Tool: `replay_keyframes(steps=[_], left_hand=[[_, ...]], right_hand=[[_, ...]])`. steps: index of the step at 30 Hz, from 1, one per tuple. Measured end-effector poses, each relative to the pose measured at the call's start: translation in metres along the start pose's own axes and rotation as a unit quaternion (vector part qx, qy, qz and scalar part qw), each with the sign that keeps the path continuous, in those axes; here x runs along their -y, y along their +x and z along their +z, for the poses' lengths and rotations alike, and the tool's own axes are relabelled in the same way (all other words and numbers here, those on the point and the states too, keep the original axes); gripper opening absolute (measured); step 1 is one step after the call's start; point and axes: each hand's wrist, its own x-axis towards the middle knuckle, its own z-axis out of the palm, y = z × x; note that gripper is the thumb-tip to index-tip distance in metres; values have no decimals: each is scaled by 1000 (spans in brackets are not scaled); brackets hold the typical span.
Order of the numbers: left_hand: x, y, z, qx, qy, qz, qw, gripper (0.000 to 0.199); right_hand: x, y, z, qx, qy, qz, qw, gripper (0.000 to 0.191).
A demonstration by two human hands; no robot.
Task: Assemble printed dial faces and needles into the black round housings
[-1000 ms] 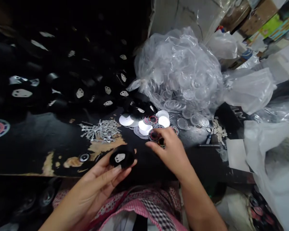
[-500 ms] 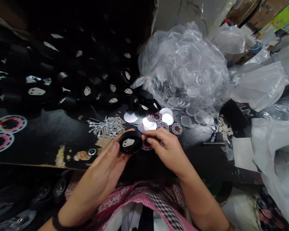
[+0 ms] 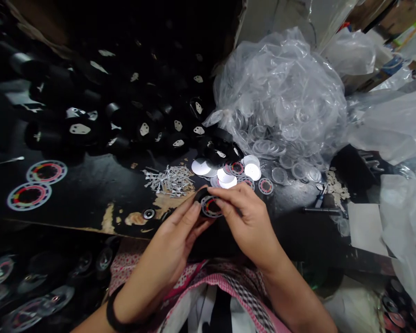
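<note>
My left hand (image 3: 175, 233) is closed around a black round housing (image 3: 201, 193), a short cup whose rim shows above the fingers. My right hand (image 3: 251, 222) pinches a printed dial disc (image 3: 211, 207) by its right side. This disc, with a grey rim and a red ring, lies against the housing's face and covers most of it. Whether it sits inside the rim, I cannot tell. Just beyond my hands is a loose pile of white blank discs (image 3: 252, 171) and more printed dials (image 3: 265, 186).
White pointer-like pieces (image 3: 169, 180) are heaped on the black table (image 3: 90, 189). Two larger dials (image 3: 29, 196) lie at the left. Many black housings (image 3: 43, 136) stand behind. A plastic bag (image 3: 280, 83) of clear discs is at the back right, a screwdriver (image 3: 321, 199) nearer.
My right hand has brought a printed dial from the table onto the housing, hiding its white plate. The housing now faces more to the right. The head view has shifted left.
</note>
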Motion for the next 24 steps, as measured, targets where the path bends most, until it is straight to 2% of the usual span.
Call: replay_keyframes(steps=[2, 6, 13, 19, 22, 24], left_hand=[[5, 0, -5, 10, 20, -3, 1000, 37], [12, 2, -18, 68, 88, 24, 993, 35], [13, 4, -21, 100, 114, 33, 988, 31], [14, 2, -19, 71, 160, 54, 983, 37], [12, -1, -26, 51, 183, 68, 979, 38], [9, -6, -38, 29, 212, 86, 973, 38]], right_hand=[[2, 2, 3, -2, -19, 7, 1000, 19], [2, 4, 3, 5, -7, 64, 998, 4], [0, 1, -2, 23, 11, 98, 995, 7], [-7, -3, 6, 66, 79, 178, 979, 15], [-6, -5, 13, 89, 99, 168, 977, 11], [-1, -4, 18, 108, 79, 147, 980, 11]])
